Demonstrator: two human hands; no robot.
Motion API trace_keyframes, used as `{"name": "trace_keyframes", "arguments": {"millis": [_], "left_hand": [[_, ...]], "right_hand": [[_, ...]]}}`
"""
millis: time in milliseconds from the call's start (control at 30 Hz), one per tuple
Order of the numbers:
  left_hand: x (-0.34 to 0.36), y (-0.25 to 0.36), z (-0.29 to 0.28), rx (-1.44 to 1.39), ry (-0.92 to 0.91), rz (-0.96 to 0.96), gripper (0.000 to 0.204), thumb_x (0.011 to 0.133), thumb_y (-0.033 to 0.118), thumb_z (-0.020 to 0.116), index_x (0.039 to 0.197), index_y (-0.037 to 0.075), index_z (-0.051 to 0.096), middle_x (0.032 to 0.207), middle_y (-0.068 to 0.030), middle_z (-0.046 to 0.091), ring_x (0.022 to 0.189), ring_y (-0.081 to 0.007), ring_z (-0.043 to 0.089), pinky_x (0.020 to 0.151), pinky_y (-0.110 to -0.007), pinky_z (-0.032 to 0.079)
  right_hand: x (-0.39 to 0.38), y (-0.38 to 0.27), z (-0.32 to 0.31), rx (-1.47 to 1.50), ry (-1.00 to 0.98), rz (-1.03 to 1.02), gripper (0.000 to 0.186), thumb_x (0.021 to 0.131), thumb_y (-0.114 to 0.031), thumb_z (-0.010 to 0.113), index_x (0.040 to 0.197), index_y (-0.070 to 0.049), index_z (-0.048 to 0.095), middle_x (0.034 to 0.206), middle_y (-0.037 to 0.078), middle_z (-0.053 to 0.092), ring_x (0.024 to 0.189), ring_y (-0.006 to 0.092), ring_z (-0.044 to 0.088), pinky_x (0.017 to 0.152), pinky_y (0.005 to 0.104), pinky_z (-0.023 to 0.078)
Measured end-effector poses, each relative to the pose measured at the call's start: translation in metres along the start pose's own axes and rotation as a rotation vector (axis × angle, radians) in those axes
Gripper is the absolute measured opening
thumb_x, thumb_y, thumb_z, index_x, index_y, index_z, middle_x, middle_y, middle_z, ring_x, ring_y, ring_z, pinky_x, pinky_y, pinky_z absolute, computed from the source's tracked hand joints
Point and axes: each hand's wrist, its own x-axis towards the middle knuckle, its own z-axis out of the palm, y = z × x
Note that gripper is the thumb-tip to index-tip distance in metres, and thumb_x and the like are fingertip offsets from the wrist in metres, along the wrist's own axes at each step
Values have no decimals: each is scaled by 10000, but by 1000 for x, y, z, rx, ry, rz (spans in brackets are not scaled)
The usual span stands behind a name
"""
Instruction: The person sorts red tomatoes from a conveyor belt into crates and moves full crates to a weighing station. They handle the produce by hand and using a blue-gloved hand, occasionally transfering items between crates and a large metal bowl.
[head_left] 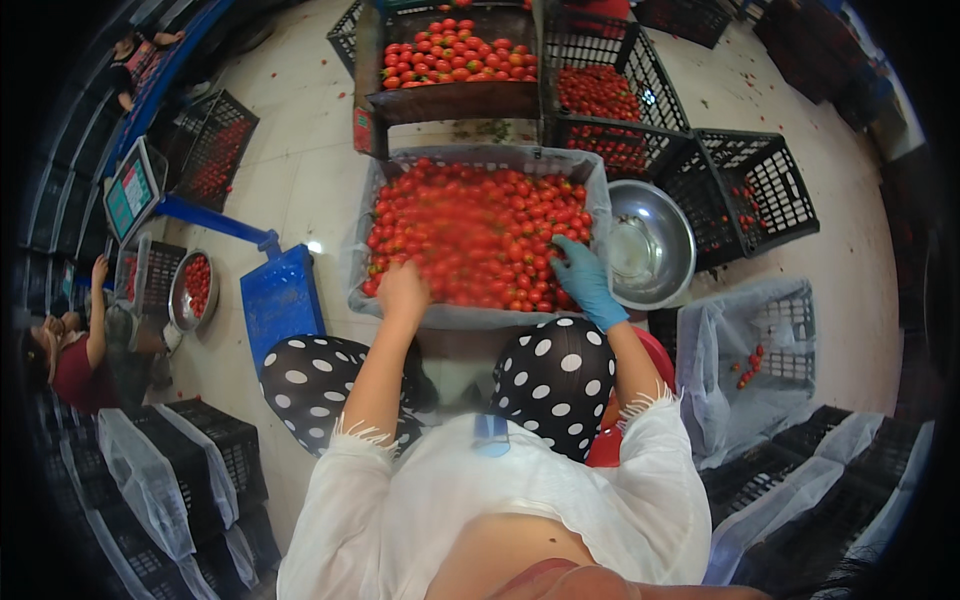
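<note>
A crate lined with clear plastic stands in front of my knees, full of small red cherry tomatoes. The tomatoes in its middle are smeared by motion. My left hand is bare and curled over the near left part of the crate; its fingertips are hidden, so what it holds does not show. At the right side, my right hand wears a blue glove. Its thumb and fingers are apart and touch the tomatoes, with none visibly gripped.
Beyond the crate is a tray of tomatoes. Black crates and a metal bowl stand to the right, a lined crate nearer. A blue scale is at left; another person sits past it. Stacked crates flank me.
</note>
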Motion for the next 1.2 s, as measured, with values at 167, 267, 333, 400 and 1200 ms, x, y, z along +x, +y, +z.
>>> {"name": "trace_keyframes", "arguments": {"millis": [167,267,333,400,1200], "left_hand": [[-7,-58,32,161,-294,-176,269,708,189,625,950,73,614,912,-162,605,861,-330,597,738,-429,481],[-8,-50,36,130,-195,-151,284,698,199,643,959,92,616,933,-147,599,864,-324,596,739,-422,482],[-6,-43,33,110,-131,-116,273,694,195,647,947,97,614,938,-135,591,826,-327,589,723,-410,479],[-8,-35,23,55,-98,-99,244,717,191,633,920,61,596,935,-152,594,835,-331,596,728,-405,481],[118,-31,51,22,74,58,137,685,127,681,793,43,676,871,-136,566,821,-298,570,686,-396,474]], "right_hand": [[7,5,32,-449,125,-275,220,746,-143,601,935,-66,521,837,152,532,784,325,556,644,429,466],[3,16,29,-380,107,-281,243,716,-132,631,916,-60,512,862,156,537,786,329,557,649,429,460],[4,22,29,-355,62,-168,268,726,-103,637,963,-64,517,911,133,559,785,288,570,650,390,464],[16,25,25,68,105,-68,272,745,-111,630,992,-72,522,910,101,567,786,239,572,648,355,470],[117,-40,-37,494,-441,169,146,745,-142,680,826,-99,566,693,-27,550,527,48,483,449,181,371]]}}
